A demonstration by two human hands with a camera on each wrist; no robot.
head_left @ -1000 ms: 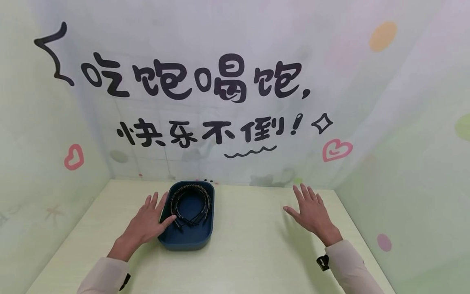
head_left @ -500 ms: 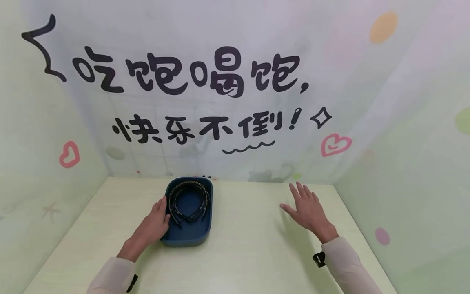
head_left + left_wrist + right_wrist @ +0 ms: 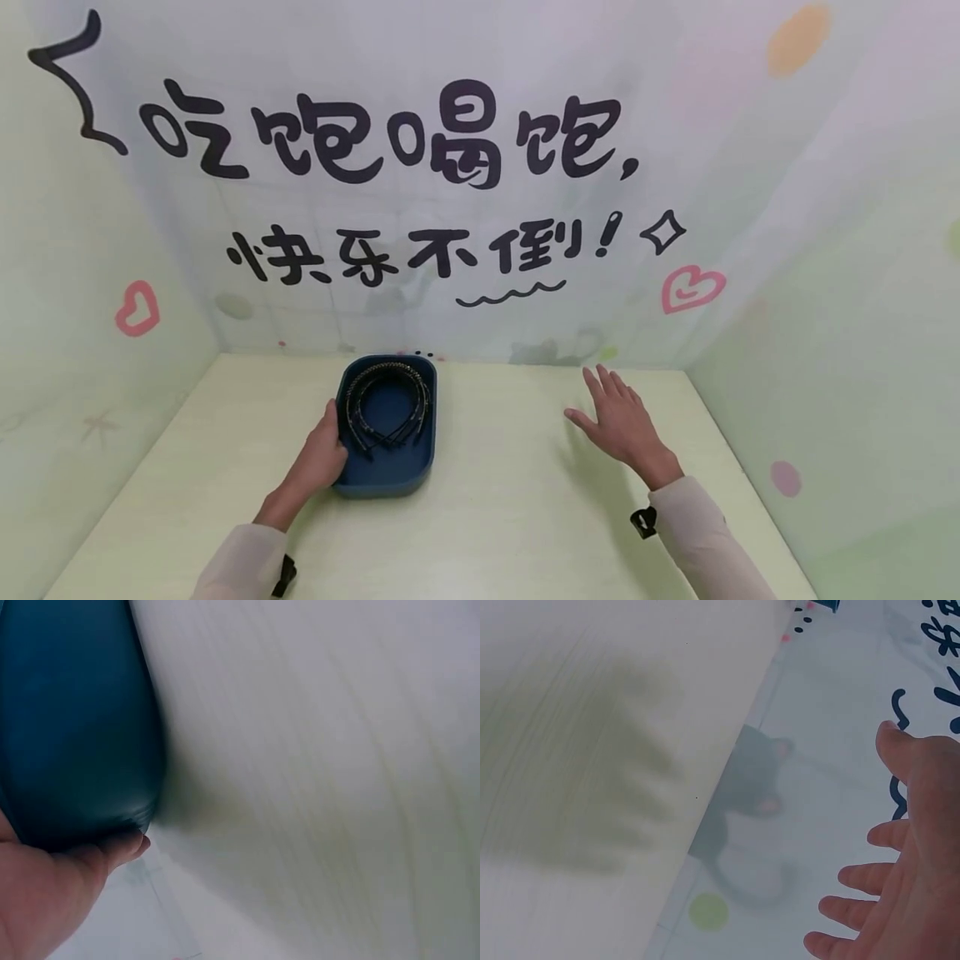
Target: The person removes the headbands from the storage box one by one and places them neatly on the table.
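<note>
Left arm extended forward, left hand (image 3: 322,454) gripping left side of blue tray (image 3: 390,477); black hoops (image 3: 390,367) lying inside. Well apart at right, right hand (image 3: 625,427) hovering over table (image 3: 502,517), fingers spread, nearly straight.

Booth-like space — printed walls (image 3: 450,208), pale table (image 3: 510,467)

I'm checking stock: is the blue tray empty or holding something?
Holding something, though not full: thin black hoops lie inside the blue tray, with its bare floor showing within and in front of them.
</note>
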